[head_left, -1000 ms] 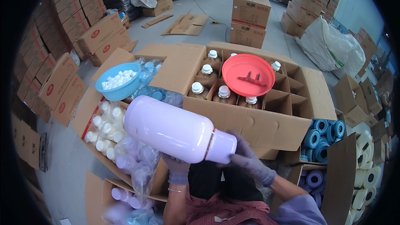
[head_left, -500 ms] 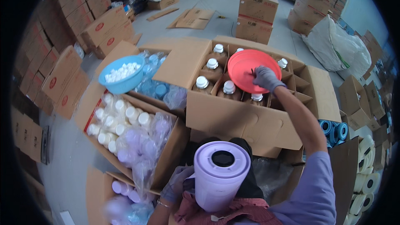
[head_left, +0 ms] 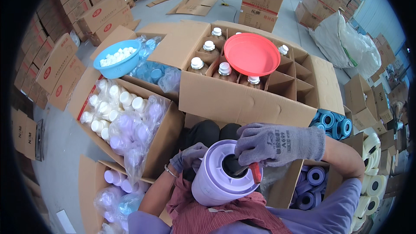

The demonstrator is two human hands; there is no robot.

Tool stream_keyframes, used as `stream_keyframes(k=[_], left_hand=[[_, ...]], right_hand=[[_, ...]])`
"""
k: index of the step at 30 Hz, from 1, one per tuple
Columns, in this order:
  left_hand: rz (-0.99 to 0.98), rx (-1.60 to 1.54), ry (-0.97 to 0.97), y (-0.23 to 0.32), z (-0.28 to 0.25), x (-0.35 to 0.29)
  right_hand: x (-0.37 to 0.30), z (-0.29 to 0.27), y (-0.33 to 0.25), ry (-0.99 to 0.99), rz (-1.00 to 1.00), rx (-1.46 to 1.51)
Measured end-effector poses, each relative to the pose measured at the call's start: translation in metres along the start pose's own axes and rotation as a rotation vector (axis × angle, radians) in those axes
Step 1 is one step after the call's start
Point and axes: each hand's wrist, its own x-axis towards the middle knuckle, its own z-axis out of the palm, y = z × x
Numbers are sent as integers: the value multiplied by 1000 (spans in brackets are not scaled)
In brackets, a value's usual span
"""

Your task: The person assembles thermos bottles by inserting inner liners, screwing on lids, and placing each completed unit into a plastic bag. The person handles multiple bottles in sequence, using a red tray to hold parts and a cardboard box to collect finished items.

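The lilac flask body (head_left: 213,182) is over the person's lap, on the near side of the divided carton (head_left: 242,99), with its black round opening (head_left: 230,165) facing up. The gloved left hand (head_left: 189,156), half closed, steadies its left side; whether a handle is inside this grip, I cannot tell. The gloved right hand (head_left: 264,144) is curled around a red-handled tool (head_left: 256,173), at the opening. The body is probably stiff, hollow, rather light and somewhat slippery; the side wall seems the safest hold.
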Motion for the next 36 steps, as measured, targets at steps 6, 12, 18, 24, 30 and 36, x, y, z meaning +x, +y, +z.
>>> stream_keyframes(k=[6, 12, 18, 24, 30, 36], left_hand=[[-126, -15, 89, 26, 26, -21], [-201, 216, 382, 80, 104, -92], [171, 787, 407, 129, 94, -73], [510, 1967, -341, 132, 100, -38], [483, 1274, -357, 105, 41, -46], [804, 1111, 943, 211, -147, 38]], right_hand=[[5, 16, -21, -50, 185, -96], [4, 60, 13, 183, 737, 142], [-30, 14, 61, 253, 707, 350], [-46, -36, 191, 704, 753, -514], [7, -45, 227, 622, 783, -632], [179, -35, 267, 436, 265, -595]])
